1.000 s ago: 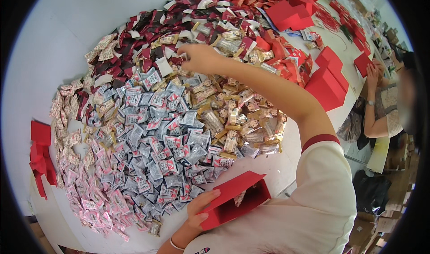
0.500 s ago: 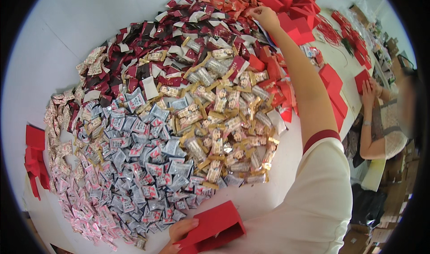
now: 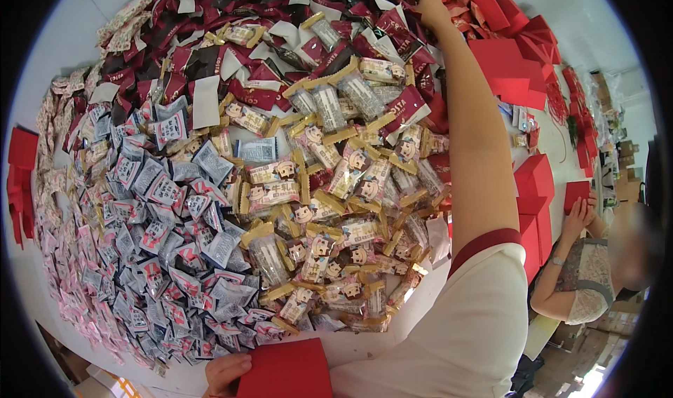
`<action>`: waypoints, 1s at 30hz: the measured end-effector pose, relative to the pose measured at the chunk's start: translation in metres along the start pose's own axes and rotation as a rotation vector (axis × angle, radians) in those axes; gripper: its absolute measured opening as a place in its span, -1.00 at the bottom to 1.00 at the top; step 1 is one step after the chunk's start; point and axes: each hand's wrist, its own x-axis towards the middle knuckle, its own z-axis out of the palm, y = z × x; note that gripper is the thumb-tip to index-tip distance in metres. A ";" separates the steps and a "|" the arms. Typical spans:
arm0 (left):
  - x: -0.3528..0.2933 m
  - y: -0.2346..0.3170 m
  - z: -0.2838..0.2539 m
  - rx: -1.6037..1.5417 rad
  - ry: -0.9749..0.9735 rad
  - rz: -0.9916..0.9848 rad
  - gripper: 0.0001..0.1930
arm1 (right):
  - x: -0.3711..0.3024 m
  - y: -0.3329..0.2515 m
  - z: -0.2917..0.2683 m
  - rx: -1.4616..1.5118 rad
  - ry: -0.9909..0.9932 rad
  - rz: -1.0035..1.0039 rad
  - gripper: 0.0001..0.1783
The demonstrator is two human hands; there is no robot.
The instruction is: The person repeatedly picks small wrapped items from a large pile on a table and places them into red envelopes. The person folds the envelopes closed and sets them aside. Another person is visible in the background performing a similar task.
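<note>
The right hand (image 3: pixel 429 5) is stretched to the far edge of the heap, its fingers curled down into the small red foil-wrapped sweets (image 3: pixel 459 12) lying there; whether the grip has closed on one or only touches them I cannot tell, since the back of the hand hides the fingertips. The left hand (image 3: pixel 226 373) sits low at the near edge of the bench (image 3: pixel 42 54), thumb and fingers pinching the rim of a flat red cardboard box (image 3: pixel 286 370), held level and close to the body. I judge this to be the picking step, one sweet being sought for the box; bringing it back would call for a firm pinch and a long draw over the pile. The red sweets are glossy, crinkled and packed tight beside stacked red folded cartons (image 3: pixel 508 65). Between them and the box lie dark maroon packets (image 3: pixel 231 54), gold-edged clear wrappers (image 3: pixel 336 180) and grey-blue sachets (image 3: pixel 168 201). Another person (image 3: pixel 585 286) works at the right.
</note>
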 end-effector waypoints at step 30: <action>-0.001 -0.039 0.005 -0.751 -0.168 -0.068 -0.29 | -0.196 0.059 -0.150 -0.226 -0.532 0.231 -0.67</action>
